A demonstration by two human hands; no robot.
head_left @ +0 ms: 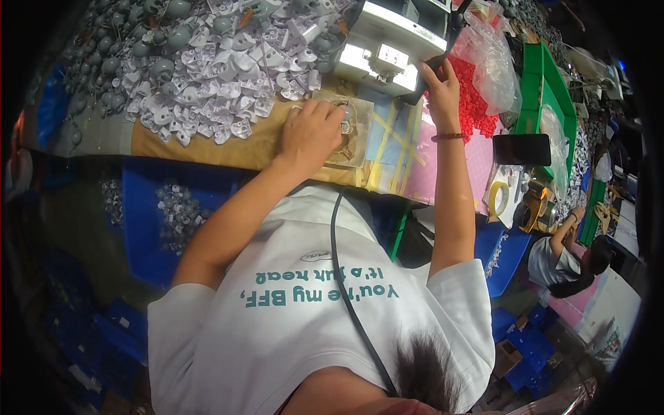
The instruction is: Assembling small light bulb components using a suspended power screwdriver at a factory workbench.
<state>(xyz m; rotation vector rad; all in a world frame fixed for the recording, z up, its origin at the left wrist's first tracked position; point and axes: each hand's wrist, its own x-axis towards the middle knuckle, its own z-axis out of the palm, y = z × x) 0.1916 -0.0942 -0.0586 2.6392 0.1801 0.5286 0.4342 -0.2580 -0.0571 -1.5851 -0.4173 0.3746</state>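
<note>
My left hand (309,137) is closed, its fingers curled down at the edge of a clear plastic plate (362,114). What the fingertips grip is hidden; a small grey part (345,127) shows beside them. My right hand (443,88), with a beaded bracelet on the wrist, is wrapped round a black handle (419,81) on the right side of a white machine (409,31). Bright light falls on the front of the machine. To the left of it lies a large heap of white plastic parts (207,90).
Grey round parts (104,66) spread behind the white ones. Red pieces (476,104) and a clear bag (487,55) sit right of the machine, near a green tray (541,83). A phone (522,149) and a tape roll (497,198) lie at right. Another person (564,266) works beyond.
</note>
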